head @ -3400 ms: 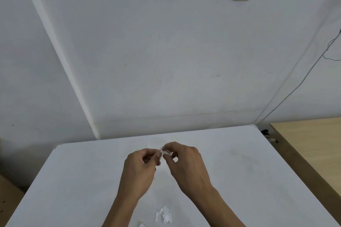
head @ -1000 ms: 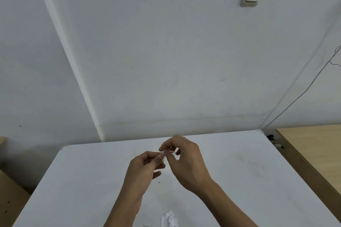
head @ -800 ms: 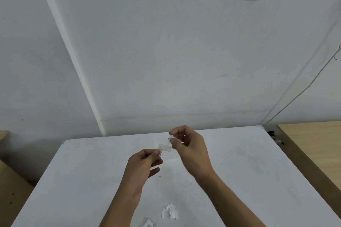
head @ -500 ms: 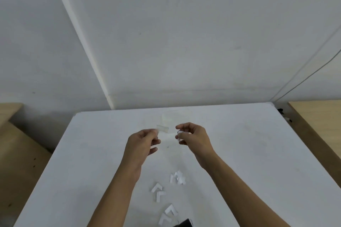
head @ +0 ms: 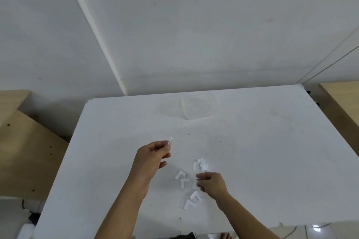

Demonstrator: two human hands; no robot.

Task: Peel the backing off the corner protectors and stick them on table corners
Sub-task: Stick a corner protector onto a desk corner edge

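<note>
My left hand (head: pixel 152 154) is raised over the white table (head: pixel 272 151), pinching a small clear corner protector (head: pixel 171 143) between thumb and fingertips. My right hand (head: pixel 210 182) is low on the table top, its fingers pinched on a small white backing piece (head: pixel 195 184). It sits among several white L-shaped backing pieces (head: pixel 183 182) lying loose, with a small heap of them (head: pixel 201 164) just beyond. The table's far left corner (head: pixel 88 101) and far right corner (head: pixel 298 85) are both in view against the wall.
A clear, shallow plastic container (head: pixel 198 107) sits near the table's far edge. Wooden surfaces flank the table on the left (head: pixel 29 151) and right (head: pixel 343 95). A cable (head: pixel 330 64) runs down the wall at the right.
My hands have separated: the right one dropped down to the loose backing pieces, while the left kept the clear protector. My view tilted down, showing more of the table.
</note>
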